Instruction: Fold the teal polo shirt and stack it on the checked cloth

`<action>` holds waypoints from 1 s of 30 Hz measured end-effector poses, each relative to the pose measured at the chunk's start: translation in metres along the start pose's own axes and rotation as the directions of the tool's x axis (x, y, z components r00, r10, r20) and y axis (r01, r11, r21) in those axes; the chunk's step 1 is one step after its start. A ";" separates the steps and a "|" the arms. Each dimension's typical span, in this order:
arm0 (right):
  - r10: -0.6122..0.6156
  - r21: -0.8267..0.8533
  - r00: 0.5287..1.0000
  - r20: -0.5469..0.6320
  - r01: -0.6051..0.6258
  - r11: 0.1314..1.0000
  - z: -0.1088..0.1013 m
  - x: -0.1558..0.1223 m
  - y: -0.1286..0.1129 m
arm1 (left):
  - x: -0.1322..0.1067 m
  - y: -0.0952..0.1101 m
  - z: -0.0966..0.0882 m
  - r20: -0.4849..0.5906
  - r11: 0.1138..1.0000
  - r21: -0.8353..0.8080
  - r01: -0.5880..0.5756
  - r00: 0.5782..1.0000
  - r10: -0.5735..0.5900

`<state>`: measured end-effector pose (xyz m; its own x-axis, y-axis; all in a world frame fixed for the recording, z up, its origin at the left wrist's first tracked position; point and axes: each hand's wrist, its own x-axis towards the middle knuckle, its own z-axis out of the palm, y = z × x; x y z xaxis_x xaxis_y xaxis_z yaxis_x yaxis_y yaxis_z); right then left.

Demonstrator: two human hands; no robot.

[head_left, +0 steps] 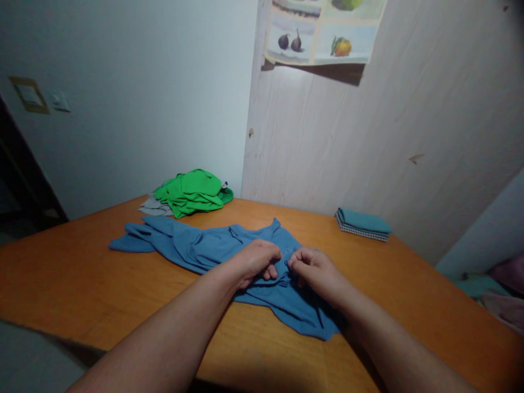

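A blue shirt [192,245] lies spread and rumpled across the middle of the orange wooden table [61,273]. My left hand [256,262] is closed, its fingers pinching the blue fabric near the shirt's middle. My right hand [313,268] is closed too and pinches the same fabric a finger's width to the right. Both hands rest on top of the shirt, almost touching each other.
A heap of green clothing [192,192] over a grey piece sits at the table's far edge by the wall. Folded teal cloths [362,224] are stacked at the far right. A wooden panel with a fruit poster [323,30] stands behind. Bedding [491,286] shows at right.
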<state>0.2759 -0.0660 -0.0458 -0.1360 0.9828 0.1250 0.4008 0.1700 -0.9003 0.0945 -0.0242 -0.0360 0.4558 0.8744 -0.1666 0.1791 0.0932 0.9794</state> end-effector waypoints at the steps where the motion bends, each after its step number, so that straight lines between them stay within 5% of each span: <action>1: 0.022 0.018 1.000 0.000 -0.022 1.000 0.001 0.000 -0.001 | -0.001 0.000 0.000 0.011 1.000 0.007 -0.014 1.000 0.014; 14: 0.105 0.152 0.994 -0.002 -0.104 0.983 0.002 -0.002 -0.008 | -0.003 -0.003 0.006 0.016 0.981 0.072 -0.183 0.983 0.182; 23: 0.111 0.093 0.992 -0.067 -0.104 0.990 0.000 0.001 -0.005 | -0.003 -0.004 0.014 -0.043 0.851 0.319 -0.418 0.890 0.453; 30: 0.151 0.238 0.988 -0.011 -0.144 0.960 0.001 0.000 -0.008 | -0.001 -0.004 0.012 -0.056 0.888 0.250 -0.386 0.910 0.412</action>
<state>0.2718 -0.0673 -0.0388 -0.0637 0.9979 -0.0080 0.1884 0.0042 -0.9821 0.1037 -0.0316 -0.0408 0.4392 0.8605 0.2583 0.2009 -0.3743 0.9053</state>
